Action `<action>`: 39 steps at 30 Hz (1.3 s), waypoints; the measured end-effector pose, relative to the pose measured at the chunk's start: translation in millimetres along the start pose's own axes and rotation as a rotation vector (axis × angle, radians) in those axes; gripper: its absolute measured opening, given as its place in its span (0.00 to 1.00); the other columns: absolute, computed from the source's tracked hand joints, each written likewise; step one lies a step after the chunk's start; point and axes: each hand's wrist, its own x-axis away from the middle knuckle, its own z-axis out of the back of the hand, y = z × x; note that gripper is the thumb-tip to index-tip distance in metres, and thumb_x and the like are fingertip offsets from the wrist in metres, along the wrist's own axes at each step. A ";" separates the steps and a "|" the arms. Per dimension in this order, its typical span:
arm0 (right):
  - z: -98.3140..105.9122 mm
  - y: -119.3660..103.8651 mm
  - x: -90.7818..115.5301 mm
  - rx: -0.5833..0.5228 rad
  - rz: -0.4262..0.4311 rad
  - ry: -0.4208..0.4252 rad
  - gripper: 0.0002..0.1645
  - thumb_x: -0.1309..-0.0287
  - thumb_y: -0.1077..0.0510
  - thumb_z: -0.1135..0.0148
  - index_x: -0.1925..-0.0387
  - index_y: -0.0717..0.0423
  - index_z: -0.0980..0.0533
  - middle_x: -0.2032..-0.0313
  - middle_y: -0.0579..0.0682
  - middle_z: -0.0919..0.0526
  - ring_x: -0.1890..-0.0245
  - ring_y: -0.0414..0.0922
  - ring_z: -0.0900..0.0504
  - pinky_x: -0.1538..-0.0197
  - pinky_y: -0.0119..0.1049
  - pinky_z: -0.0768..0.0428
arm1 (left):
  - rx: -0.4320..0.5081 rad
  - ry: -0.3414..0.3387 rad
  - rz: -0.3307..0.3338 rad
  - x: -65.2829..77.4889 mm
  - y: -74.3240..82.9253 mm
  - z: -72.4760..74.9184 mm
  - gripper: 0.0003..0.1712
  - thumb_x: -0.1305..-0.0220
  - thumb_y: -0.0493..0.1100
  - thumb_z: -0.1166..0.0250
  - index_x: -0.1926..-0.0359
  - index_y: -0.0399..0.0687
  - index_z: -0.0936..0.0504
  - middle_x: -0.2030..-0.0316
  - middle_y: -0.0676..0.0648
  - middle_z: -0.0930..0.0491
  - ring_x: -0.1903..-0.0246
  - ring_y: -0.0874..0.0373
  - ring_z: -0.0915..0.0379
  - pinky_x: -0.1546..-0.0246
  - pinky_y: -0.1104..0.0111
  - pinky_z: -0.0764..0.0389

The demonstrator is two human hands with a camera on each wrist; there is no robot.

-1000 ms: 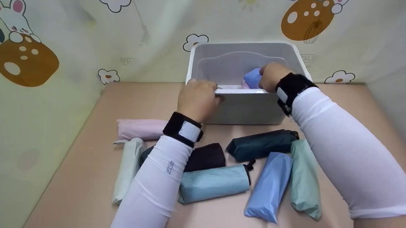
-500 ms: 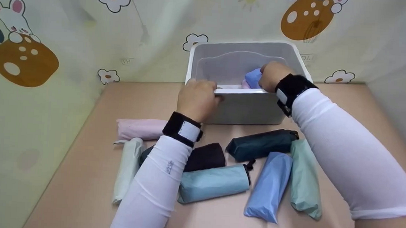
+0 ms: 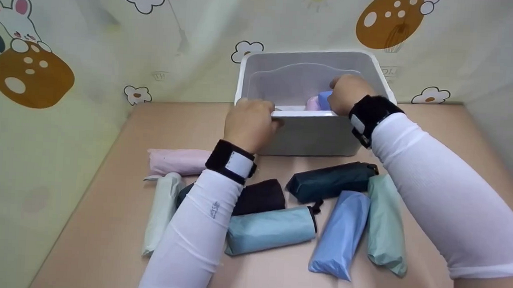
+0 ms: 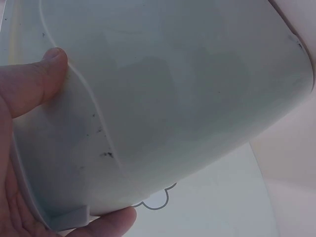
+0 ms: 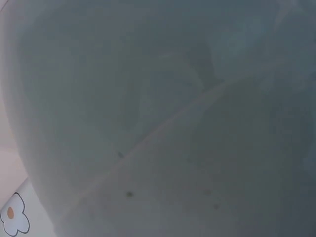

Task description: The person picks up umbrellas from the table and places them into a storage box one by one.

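Observation:
A grey plastic bin (image 3: 310, 136) with a pale rim stands against the back wall. My left hand (image 3: 249, 123) grips its front rim near the left corner; the left wrist view shows the thumb (image 4: 37, 81) lying along the bin wall. Inside the bin's right part, my right hand (image 3: 350, 95) holds a blue folded umbrella (image 3: 325, 101), fingertips largely hidden by the hand itself and the rim. Beside the blue one lies something pink (image 3: 313, 104). Only the bin's outer wall (image 5: 148, 133) fills most of the right wrist view, so that hand is out of sight there.
Several folded umbrellas in sleeves lie in front of the bin: pink (image 3: 179, 161), pale green (image 3: 162, 214), black (image 3: 262, 198), light teal (image 3: 273, 230), dark green (image 3: 332, 180), blue (image 3: 341, 234), mint (image 3: 386, 225). A patterned cloth wall (image 3: 190, 68) closes off the back.
The blue umbrella in the bin has sunk slightly and shifted right, with more of the pink thing showing beside it. My left hand stays on the rim.

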 end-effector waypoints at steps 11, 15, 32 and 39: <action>0.8 1.9 1.9 -0.033 -0.008 0.013 0.31 0.42 0.56 0.57 0.36 0.58 0.36 0.39 0.60 0.30 0.47 0.53 0.30 0.39 0.50 0.35 | 0.007 -0.006 0.005 -0.6 0.4 0.6 0.17 0.48 0.61 0.36 0.66 0.56 0.17 0.65 0.53 0.16 0.65 0.49 0.28 0.65 0.58 0.28; 1.1 2.3 1.3 -0.041 -0.017 0.008 0.31 0.41 0.56 0.57 0.36 0.58 0.37 0.38 0.59 0.31 0.46 0.54 0.31 0.39 0.51 0.35 | 0.004 -0.012 0.004 -0.5 0.8 0.7 0.18 0.47 0.62 0.36 0.66 0.55 0.18 0.65 0.53 0.17 0.64 0.49 0.28 0.64 0.58 0.28; 2.9 10.9 12.5 -0.017 0.039 0.124 0.28 0.39 0.51 0.55 0.41 0.58 0.30 0.44 0.60 0.25 0.48 0.56 0.26 0.45 0.53 0.31 | -0.011 -0.016 0.000 0.5 1.9 1.2 0.17 0.46 0.60 0.36 0.65 0.54 0.19 0.63 0.52 0.17 0.63 0.48 0.27 0.62 0.58 0.28; 5.3 20.7 21.7 -0.003 0.092 0.143 0.26 0.38 0.49 0.54 0.43 0.57 0.28 0.51 0.58 0.21 0.55 0.53 0.25 0.50 0.51 0.27 | 0.005 -0.010 0.008 0.4 1.3 1.7 0.16 0.47 0.60 0.36 0.66 0.55 0.18 0.64 0.52 0.17 0.63 0.48 0.28 0.63 0.58 0.28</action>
